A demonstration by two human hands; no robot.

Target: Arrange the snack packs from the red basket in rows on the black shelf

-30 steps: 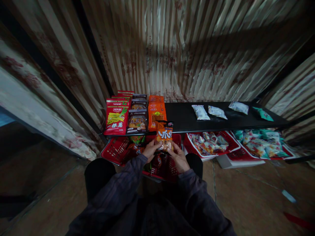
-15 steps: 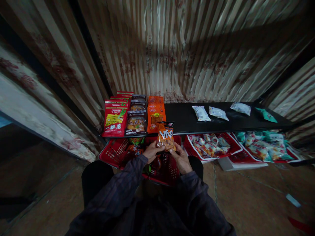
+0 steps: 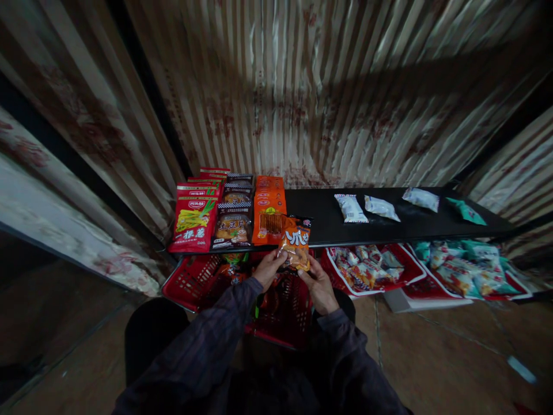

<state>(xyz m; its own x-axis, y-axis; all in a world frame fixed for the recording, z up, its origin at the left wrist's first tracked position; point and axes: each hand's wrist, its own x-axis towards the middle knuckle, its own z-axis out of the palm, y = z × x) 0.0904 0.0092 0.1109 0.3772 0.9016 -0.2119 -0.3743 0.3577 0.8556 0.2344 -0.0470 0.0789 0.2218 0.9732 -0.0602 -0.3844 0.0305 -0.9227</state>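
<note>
An orange and black snack bag (image 3: 295, 241) is held upright between my two hands at the front edge of the black shelf (image 3: 315, 216). My left hand (image 3: 268, 270) grips its lower left side, and my right hand (image 3: 318, 286) grips its lower right corner. Just behind the bag stand orange snack packets (image 3: 268, 210). To their left are dark potato-slice packets (image 3: 233, 225) and red snack packets (image 3: 193, 222), each kind in a row running back. Below my hands is a red basket (image 3: 285, 325) with a few packets inside, partly hidden by my arms.
Two white packets (image 3: 351, 208) (image 3: 382, 208) lie mid-shelf, with another white packet (image 3: 420, 199) and a green packet (image 3: 466, 211) farther right. Red baskets full of snack bags (image 3: 367, 268) (image 3: 470, 268) stand under the shelf's right half. A striped curtain (image 3: 294, 115) hangs behind.
The view has shifted slightly, so the shelf sits a little lower in the picture. Both hands still hold the orange snack bag, now tilted slightly and a little farther right relative to the orange packets.
</note>
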